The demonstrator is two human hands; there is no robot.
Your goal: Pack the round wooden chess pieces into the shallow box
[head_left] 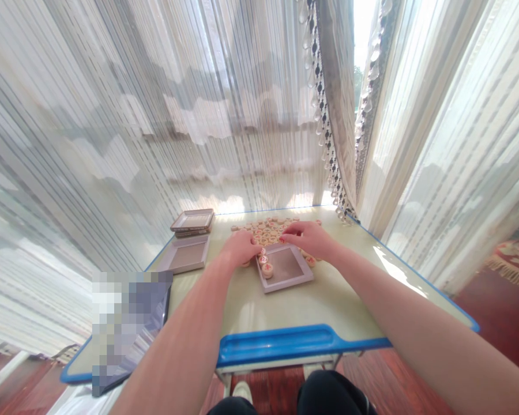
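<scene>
Tray (292,283): short row of discs (267,270) placed along its left side.
Loose pile (269,226): most discs, outside, behind the tray on the counter (281,311).
Left hand (241,248): at row's far end; grip unclear.
Right hand (309,235): curled by pile; cannot tell if holding.

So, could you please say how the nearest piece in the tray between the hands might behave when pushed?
The round piece lies flat, so it would probably slide, not roll. Its thick disc shape suggests stiffness. The tray's rim would likely stop it.

Pale round discs (266,234) lie heaped beyond a shallow tray (288,266) holding several.
</scene>
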